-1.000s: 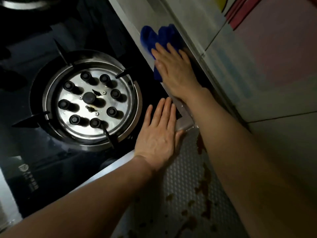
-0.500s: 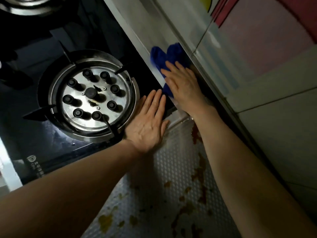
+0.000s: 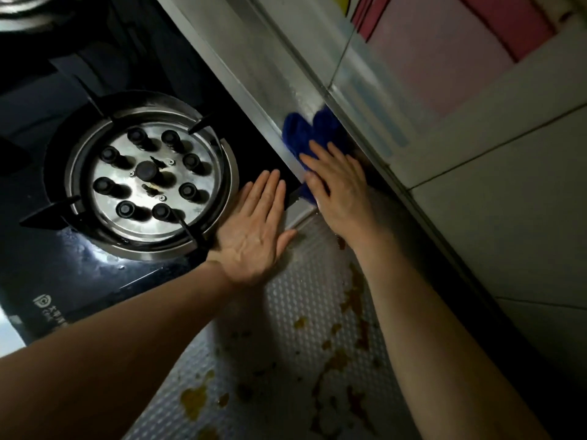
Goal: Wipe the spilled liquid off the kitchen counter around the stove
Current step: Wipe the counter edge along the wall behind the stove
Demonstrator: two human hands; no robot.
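A blue cloth (image 3: 305, 131) lies on the narrow metal strip of counter (image 3: 254, 77) between the black stove (image 3: 79, 271) and the wall. My right hand (image 3: 341, 188) presses flat on the cloth's near end, fingers spread over it. My left hand (image 3: 257, 230) rests flat with fingers together at the stove's corner, beside the round burner (image 3: 149, 176), holding nothing. Brown-yellow spilled liquid (image 3: 352, 296) spots the dimpled metal counter (image 3: 286, 328) between my forearms, with a bigger blot (image 3: 193, 398) near the front.
The tiled wall (image 3: 508, 217) rises close on the right, with pink and red patterns higher up. A second burner's rim (image 3: 22, 7) shows at the top left. Wet droplets glint on the stove glass (image 3: 95, 249) in front of the burner.
My right hand has dragged the blue cloth along the strip toward me, to the stove's corner. My left hand stays flat at that corner. The view has shifted, showing more stained counter.
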